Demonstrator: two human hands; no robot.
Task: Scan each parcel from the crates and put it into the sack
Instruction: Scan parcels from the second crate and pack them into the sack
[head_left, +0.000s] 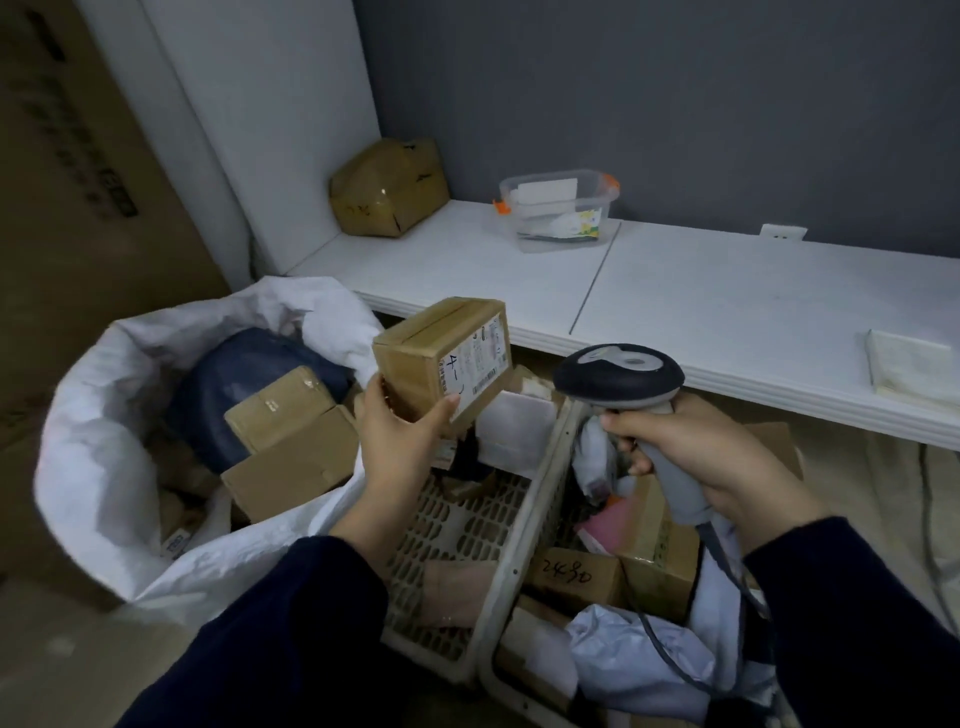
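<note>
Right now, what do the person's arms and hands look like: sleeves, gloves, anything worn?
Both arms wear long dark navy sleeves ending at the wrists. The left hand and right hand are bare: no gloves, and no rings, watch or markings visible from this view.

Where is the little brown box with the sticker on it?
In the head view, the small cardboard box is held up in the left hand, near the middle, above the crate, between the white sack and the scanner.
</note>
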